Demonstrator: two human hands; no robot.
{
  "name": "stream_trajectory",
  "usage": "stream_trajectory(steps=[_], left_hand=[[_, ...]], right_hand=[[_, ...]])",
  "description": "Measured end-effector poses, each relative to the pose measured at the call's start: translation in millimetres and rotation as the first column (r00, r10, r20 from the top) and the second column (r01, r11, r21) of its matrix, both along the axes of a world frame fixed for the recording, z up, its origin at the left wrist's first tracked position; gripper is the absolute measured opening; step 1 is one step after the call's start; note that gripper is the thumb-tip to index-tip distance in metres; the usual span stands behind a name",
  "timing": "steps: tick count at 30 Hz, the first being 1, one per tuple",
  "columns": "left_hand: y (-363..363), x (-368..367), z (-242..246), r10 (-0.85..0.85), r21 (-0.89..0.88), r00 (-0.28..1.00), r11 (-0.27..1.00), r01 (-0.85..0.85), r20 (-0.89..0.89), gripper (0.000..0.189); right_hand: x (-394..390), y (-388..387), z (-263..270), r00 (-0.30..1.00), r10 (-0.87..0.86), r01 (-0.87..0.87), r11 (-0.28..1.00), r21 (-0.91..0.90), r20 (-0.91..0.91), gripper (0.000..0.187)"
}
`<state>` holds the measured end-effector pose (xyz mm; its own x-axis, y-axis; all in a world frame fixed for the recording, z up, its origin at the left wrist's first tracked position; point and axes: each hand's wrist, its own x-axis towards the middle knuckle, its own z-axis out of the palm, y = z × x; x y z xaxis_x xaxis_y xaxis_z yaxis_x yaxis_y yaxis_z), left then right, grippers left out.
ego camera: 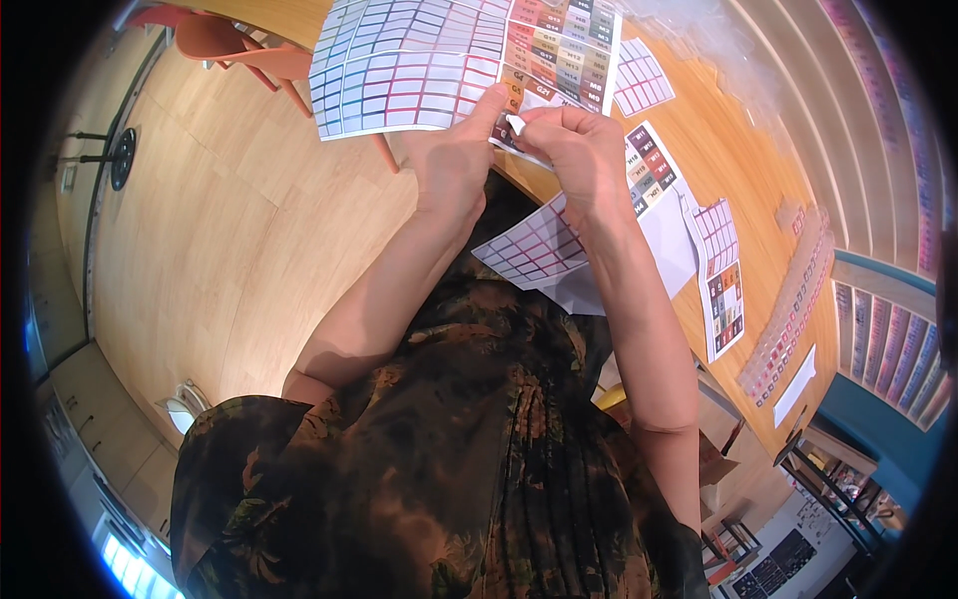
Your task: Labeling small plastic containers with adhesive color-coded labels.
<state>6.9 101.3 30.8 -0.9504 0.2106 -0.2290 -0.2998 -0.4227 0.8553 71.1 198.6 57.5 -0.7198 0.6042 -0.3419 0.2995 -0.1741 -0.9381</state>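
A large sheet of printed labels point(419, 75) is held up at the top, its left part outlined in coloured boxes and its right part filled with coded colour blocks. My left hand point(458, 153) grips its lower edge, thumb on the front. Close beside it, my right hand point(580, 153) pinches a small white paper piece point(516, 124) over the sheet's lower corner. Below my right hand, another grid-printed sheet point(531, 247) hangs past the table edge. A cut label strip point(653, 168) lies to the right, with a folded label sheet point(722, 284) further down the wooden table.
Clear plastic packaging point(718, 52) lies on the table point(756, 180) at the upper right. A long clear strip of small labelled pieces point(793, 314) is beside a white paper strip point(795, 385). Shelves of coloured items point(891, 344) border the right side; an orange chair point(232, 49) stands upper left.
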Motion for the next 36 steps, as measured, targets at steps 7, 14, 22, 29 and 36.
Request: stream_trajectory(steps=[7,14,22,29,36], left_hand=[[-1,-1,0,-0.015,-0.033,1.000,0.999,0.016,0.015,0.039],[-1,0,1,-0.011,-0.038,1.000,0.999,0.011,0.003,0.039],[1,-1,-2,0.005,-0.001,0.999,1.000,-0.005,-0.045,0.039],[-5,-2,7,-0.011,-0.029,1.000,1.000,0.011,-0.021,0.039],[-39,0,20,-0.215,-0.182,0.973,0.956,0.228,0.088,0.024]], right_hand=[[1,2,-1,1.000,0.006,-0.006,1.000,-0.009,-0.015,0.009],[4,0,2,1.000,0.006,-0.006,1.000,-0.004,-0.014,0.007],[8,-1,9,1.000,0.016,-0.016,1.000,-0.017,-0.024,0.006],[16,-2,10,0.999,0.034,-0.034,0.999,0.004,-0.025,0.008],[28,9,8,0.992,0.045,-0.059,0.992,-0.112,-0.119,0.009]])
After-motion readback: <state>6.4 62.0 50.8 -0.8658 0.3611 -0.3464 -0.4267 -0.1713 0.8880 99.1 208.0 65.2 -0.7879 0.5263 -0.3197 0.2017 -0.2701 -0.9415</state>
